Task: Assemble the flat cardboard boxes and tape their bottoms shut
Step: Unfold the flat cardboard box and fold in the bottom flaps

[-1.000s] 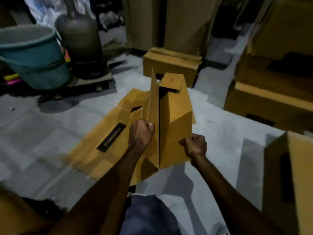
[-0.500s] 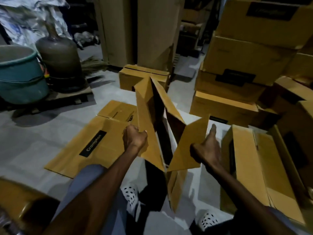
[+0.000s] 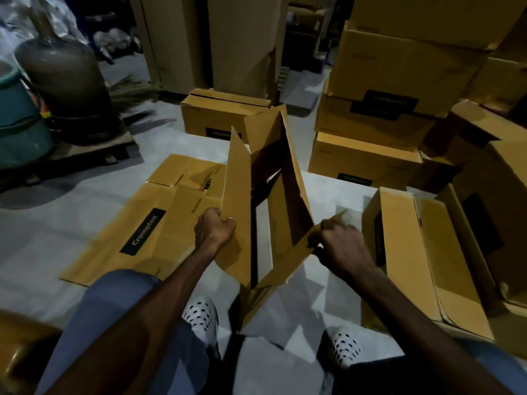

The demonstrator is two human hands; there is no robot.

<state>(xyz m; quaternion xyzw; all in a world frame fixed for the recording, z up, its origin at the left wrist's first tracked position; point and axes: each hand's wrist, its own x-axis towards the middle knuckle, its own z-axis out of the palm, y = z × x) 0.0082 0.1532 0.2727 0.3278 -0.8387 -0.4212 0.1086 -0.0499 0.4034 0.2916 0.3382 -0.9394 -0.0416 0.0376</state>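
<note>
A brown cardboard box stands partly spread open in front of me, its dark inside showing between the walls and its flaps loose. My left hand is closed on the near edge of its left panel. My right hand grips the near corner of its right flap. Under and left of the box, flat unfolded cardboard boxes with a black "Crompton" label lie on the grey floor. No tape is visible.
An assembled box lies on its side at my right, with stacked boxes behind it and another box straight ahead. A teal bucket and a dark round jug stand far left. My shoes are below.
The box has been pulled wider open between my hands. My right hand went from an open palm against the flap to a grip on its corner. My view shifted right.
</note>
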